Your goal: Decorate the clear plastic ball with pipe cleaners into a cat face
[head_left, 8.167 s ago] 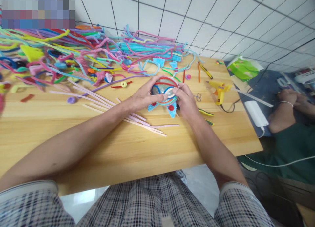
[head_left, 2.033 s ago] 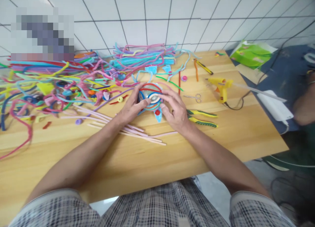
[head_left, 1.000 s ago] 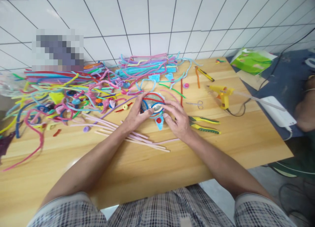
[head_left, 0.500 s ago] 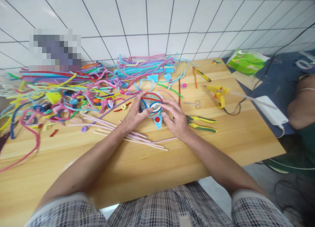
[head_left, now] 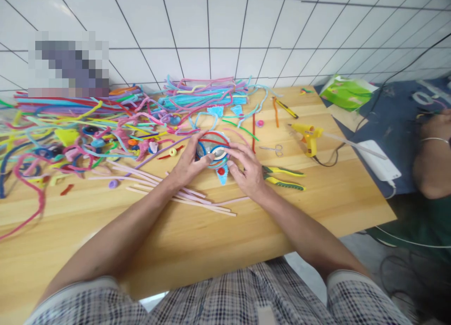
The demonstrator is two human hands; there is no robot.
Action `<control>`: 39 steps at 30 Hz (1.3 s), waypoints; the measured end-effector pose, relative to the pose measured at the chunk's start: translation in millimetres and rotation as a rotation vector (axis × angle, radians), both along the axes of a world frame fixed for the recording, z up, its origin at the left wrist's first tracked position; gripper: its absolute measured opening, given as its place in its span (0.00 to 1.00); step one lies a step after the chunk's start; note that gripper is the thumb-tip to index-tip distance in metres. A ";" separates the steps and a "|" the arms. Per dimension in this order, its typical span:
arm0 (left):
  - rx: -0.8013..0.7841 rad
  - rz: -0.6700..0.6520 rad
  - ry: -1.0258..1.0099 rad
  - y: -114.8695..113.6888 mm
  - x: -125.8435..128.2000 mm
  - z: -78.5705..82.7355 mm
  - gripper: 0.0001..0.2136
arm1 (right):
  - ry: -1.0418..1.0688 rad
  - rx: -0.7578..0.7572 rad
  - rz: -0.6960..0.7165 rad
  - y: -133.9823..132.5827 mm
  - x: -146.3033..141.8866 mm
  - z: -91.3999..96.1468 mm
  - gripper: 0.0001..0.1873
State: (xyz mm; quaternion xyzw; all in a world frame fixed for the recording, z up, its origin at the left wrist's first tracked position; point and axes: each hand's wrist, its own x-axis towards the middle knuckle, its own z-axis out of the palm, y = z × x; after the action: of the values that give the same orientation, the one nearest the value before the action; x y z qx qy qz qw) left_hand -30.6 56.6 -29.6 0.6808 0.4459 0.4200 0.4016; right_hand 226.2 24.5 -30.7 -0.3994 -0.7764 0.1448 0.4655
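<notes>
A round craft piece (head_left: pixel 213 146), a clear dome wound with red and blue pipe cleaners and a light blue fuzzy tail below, rests on the wooden table (head_left: pixel 197 231). My left hand (head_left: pixel 189 163) curls round its left side with the thumb on top. My right hand (head_left: pixel 244 167) grips its right side, fingers bent over the rim. Pale pink pipe cleaners (head_left: pixel 158 186) lie under my left wrist.
A big heap of coloured pipe cleaners (head_left: pixel 88 123) covers the back left. Green-handled pliers (head_left: pixel 283 177), small scissors (head_left: pixel 275 150), a yellow glue gun (head_left: pixel 306 135) and a utility knife (head_left: pixel 285 108) lie to the right. Another person's arm (head_left: pixel 431 160) rests at the far right.
Both hands stay on the craft piece with small finger shifts. The view has drifted slightly, so everything sits a little left and lower.
</notes>
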 end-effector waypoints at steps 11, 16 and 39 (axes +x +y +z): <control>-0.005 -0.016 0.026 -0.3 -0.5 4.0 0.45 | -0.007 -0.029 0.016 -0.2 3.5 0.1 0.21; 0.000 0.015 0.024 1.0 1.3 2.2 0.45 | 0.001 0.001 0.031 2.0 2.2 -3.3 0.21; -0.021 0.015 0.017 3.1 -0.1 4.1 0.47 | 0.030 0.021 0.019 1.2 2.6 -1.4 0.24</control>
State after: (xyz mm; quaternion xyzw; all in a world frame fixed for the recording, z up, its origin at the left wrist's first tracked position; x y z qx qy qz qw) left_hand -30.7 59.8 -25.5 0.6769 0.4587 0.4125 0.4017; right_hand 228.8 25.6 -32.1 -0.3851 -0.7745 0.1470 0.4799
